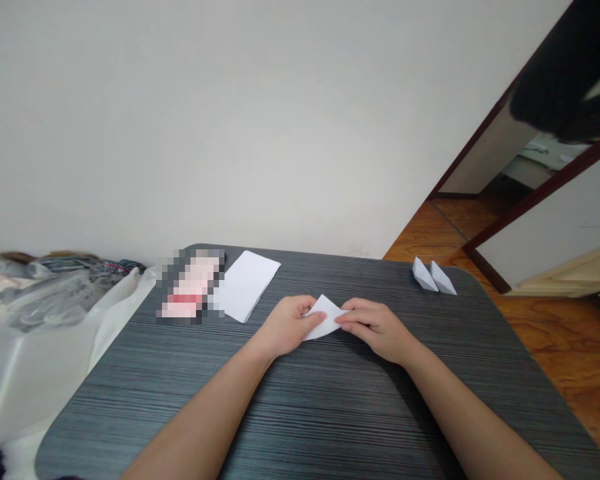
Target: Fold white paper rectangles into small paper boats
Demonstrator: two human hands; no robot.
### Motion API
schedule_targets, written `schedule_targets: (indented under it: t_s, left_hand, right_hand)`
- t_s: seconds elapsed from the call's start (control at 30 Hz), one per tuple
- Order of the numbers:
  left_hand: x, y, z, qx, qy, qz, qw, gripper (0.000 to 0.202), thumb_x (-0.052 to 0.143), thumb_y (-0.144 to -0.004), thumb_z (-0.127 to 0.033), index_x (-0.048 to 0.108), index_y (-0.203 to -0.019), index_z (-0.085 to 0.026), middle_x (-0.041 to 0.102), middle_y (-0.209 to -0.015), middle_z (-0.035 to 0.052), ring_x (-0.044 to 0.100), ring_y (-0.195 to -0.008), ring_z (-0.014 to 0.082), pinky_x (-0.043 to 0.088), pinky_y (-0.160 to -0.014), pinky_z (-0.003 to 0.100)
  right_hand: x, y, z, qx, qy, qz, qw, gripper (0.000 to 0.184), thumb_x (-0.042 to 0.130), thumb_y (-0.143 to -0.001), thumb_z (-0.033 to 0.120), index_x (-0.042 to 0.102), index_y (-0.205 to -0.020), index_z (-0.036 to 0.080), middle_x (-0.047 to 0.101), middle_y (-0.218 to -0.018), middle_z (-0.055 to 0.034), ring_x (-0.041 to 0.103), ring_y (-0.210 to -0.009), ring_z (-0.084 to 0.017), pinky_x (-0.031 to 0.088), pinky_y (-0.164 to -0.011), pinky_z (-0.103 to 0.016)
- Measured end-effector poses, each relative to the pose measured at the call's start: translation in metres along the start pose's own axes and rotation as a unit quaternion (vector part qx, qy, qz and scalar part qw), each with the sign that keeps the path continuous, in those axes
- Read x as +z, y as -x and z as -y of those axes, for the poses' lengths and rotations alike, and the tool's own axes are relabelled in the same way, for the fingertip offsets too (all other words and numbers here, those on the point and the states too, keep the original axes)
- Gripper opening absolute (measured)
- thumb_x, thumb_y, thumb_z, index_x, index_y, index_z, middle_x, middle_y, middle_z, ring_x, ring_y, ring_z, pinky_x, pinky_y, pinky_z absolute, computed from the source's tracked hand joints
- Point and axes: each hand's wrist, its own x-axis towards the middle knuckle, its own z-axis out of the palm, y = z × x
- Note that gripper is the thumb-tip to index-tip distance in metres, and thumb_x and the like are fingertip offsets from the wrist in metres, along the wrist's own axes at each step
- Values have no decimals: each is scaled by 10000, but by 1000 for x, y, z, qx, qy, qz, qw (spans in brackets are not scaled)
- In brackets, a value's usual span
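While a small white paper triangle [325, 319] is pinched between both hands, it is kept near the middle of the dark grey streaked-laminate tabletop [330, 417]; whether the paper touches the surface cannot be told. The left hand [291, 327] is clamped on the paper's left side, with the fingers curled over the top face. The right hand [375, 328] is clamped on the right corner, its fingertips [344, 322] pressed to the paper. Both grips are closed on the paper, and the hands are almost touching.

For a pinched fold like this, it is judged best for edges to be kept flush and corners matched before any pressure is applied. The crease is better pressed from the centre outward, with the paper backed by the firm tabletop.

Beyond the hands, a flat rectangular stack of white paper [245, 285] is laid on the tabletop, beside a pink-and-dark rectangular item [190, 287] too blurred to identify. Two small pointed folded white paper pieces [425, 275] are set side by side near the far right corner.

The closest thing to a container is a crumpled clear plastic bag [50, 300], lying left of the tabletop on a white sheet [45, 380]. Its contents cannot be made out.
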Motion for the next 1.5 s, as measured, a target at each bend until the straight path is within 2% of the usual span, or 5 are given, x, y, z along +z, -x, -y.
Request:
schedule_targets:
  t_s: [0.23,0.5,0.8,1.23,1.5]
  left_hand:
    - [-1,0,-2,1,26,42,999,254,474,-849,-345,606,-833,-129,597,-645,18,548,-571,120,416,-534,222]
    - [2,0,4,60,138,13,989,414,582,-798,-277,404,-1167,-216,590,-813,7,554,-604,98,425,-513,197]
    - [-2,-1,9,103,11,-38,994,166,611,-778,-270,652,-904,-169,587,-1045,60,556,-672,97,462,-601,223]
    - [-3,-2,4,121,-63,-90,987,224,516,-843,-311,667,-791,-155,624,-829,39,533,-575,88,445,-559,214]
    - [-2,-1,4,68,-74,-112,989,198,505,-843,-350,604,-853,-179,594,-605,-14,559,-564,112,426,-569,219]
  right_hand:
    - [1,-3,2,9,-6,-34,999,192,498,-890,228,661,-799,181,625,-754,-42,576,-723,-157,442,-683,-281]
    - [1,-1,-2,46,-12,-96,994,171,506,-882,205,663,-816,185,610,-758,-33,574,-700,-147,443,-666,-274]
    - [1,3,-7,69,-19,-128,989,179,514,-876,220,662,-781,188,626,-831,-46,595,-706,-153,458,-616,-265]
    - [3,3,-9,60,-21,-133,989,157,529,-864,217,682,-831,201,629,-858,-50,602,-715,-157,469,-606,-266]
    - [5,2,-10,74,-26,-138,987,129,552,-849,231,672,-886,202,642,-838,-44,587,-686,-149,458,-591,-261]
